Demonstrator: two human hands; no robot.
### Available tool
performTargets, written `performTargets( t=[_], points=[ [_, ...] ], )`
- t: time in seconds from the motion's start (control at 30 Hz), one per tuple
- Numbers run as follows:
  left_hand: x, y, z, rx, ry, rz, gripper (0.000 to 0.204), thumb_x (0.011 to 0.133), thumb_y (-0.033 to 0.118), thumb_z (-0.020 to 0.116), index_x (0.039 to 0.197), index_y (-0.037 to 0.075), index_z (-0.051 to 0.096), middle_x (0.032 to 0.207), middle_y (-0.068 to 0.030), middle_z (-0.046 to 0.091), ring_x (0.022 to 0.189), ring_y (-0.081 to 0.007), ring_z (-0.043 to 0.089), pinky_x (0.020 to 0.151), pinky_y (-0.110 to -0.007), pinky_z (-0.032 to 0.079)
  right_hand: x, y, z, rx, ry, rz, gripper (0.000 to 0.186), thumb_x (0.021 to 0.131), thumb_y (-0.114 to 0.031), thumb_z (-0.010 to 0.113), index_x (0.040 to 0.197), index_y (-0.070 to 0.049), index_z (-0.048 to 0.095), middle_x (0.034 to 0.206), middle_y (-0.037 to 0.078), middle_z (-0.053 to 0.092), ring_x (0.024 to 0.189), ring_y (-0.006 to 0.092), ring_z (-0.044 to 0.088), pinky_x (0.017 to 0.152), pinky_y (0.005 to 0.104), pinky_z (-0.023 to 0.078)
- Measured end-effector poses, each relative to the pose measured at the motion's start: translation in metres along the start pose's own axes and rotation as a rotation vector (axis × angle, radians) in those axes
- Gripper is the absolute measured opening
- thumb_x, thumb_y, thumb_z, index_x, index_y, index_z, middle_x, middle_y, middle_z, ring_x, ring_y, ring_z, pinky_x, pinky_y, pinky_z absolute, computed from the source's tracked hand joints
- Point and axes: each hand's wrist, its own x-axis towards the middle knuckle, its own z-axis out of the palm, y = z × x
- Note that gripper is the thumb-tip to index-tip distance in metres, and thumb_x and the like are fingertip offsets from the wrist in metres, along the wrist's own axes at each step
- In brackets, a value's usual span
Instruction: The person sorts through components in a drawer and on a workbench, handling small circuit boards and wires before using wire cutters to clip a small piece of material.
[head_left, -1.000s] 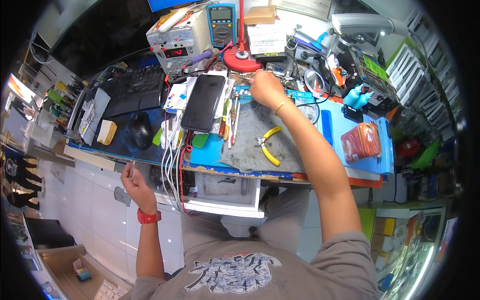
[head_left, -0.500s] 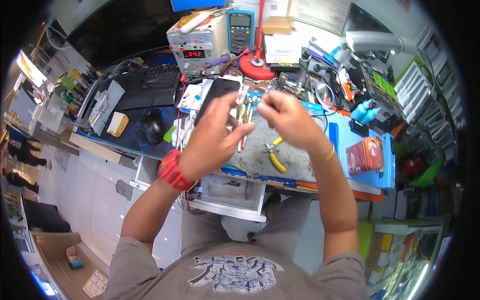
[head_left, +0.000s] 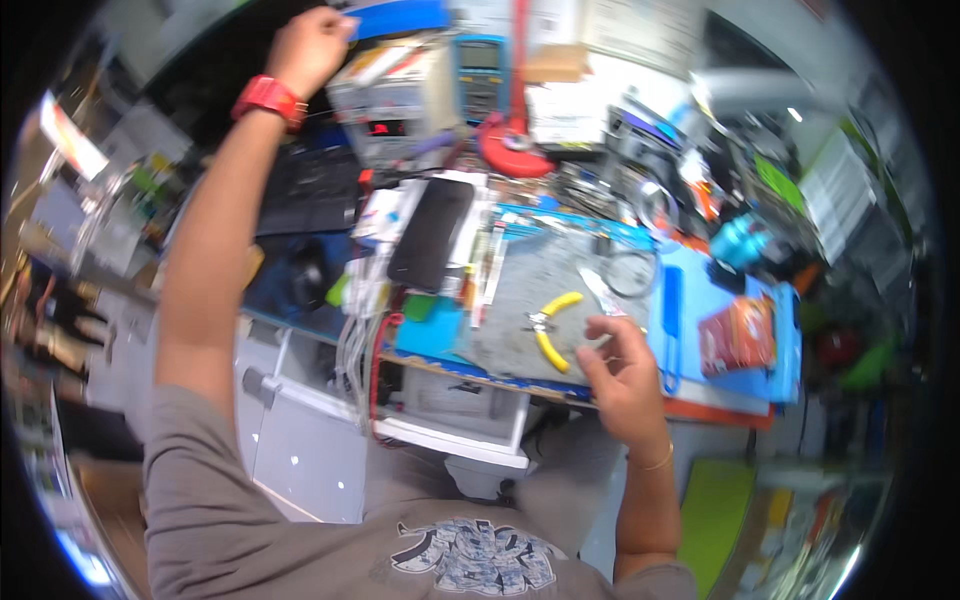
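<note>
A cluttered blue workbench (head_left: 690, 385) carries a grey mat where yellow-handled cutting pliers (head_left: 550, 327) lie. The right hand (head_left: 620, 375), fingers loosely curled, rests just beside them. The left hand (head_left: 308, 45) is raised far off, fist closed; what it holds cannot be told.

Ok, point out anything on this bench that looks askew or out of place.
Nothing is spilled or visibly broken. The yellow-handled cutters lie open and slanted on the grey mat, beside the right hand. The black phone lies tilted across white boxes. The left hand is raised above the bench.
</note>
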Motion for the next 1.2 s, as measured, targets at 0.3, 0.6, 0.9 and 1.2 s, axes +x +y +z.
performTargets(
  t=[0.3, 0.6, 0.9, 1.2],
  points=[
    [-0.017, 0.03, 0.013, 0.001, 0.002, 0.17, 0.041, 0.108, 0.037, 0.058, 0.127, 0.004, 0.072, 0.119, -0.0197, 0.074, 0.11, -0.0294, 0.072, 0.096, -0.036, 0.053, -0.075, 0.023, -0.044, -0.116, 0.204, -0.015, 0.023, 0.095, -0.009, 0.076, 0.113, 0.001, 0.069, 0.099, 0.008, 0.066, 0.075, 0.0124, 0.059, 0.066, 0.0265, 0.05],
    [-0.333, 0.103, -0.08, -0.218, 0.213, -0.02, 0.036, 0.111, 0.022, 0.056, 0.134, -0.005, 0.06, 0.131, -0.0184, 0.064, 0.124, -0.0313, 0.06, 0.111, -0.043, 0.044, 0.011, 0.028, -0.039, -0.528, 0.169, -0.278, 0.015, 0.092, -0.004, 0.071, 0.106, 0.0, 0.068, 0.1, 0.019, 0.069, 0.088, 0.0417, 0.066, 0.077, 0.0477, 0.054],
    [-0.464, 0.059, -0.028, -0.459, 0.154, -0.659, 0.046, 0.114, 0.023, 0.048, 0.151, -0.003, 0.04, 0.149, -0.0206, 0.047, 0.139, -0.0309, 0.05, 0.118, -0.046, 0.041, 0.145, 0.075, -0.012, -1.171, 0.19, -0.157, 0.013, 0.09, -0.007, 0.062, 0.096, -0.001, 0.072, 0.1, 0.021, 0.071, 0.091, 0.0364, 0.076, 0.075, 0.0463, 0.062],
    [-0.458, 0.059, -0.036, -0.609, 0.229, -0.787, 0.051, 0.117, 0.036, 0.033, 0.146, -0.005, 0.044, 0.147, -0.0219, 0.052, 0.138, -0.0311, 0.052, 0.115, -0.044, 0.045, 0.087, 0.058, -0.017, -0.754, 0.414, -0.403, 0.007, 0.092, -0.007, 0.065, 0.092, -0.001, 0.061, 0.086, 0.023, 0.069, 0.08, 0.0414, 0.071, 0.069, 0.0509, 0.056]
  ],
)
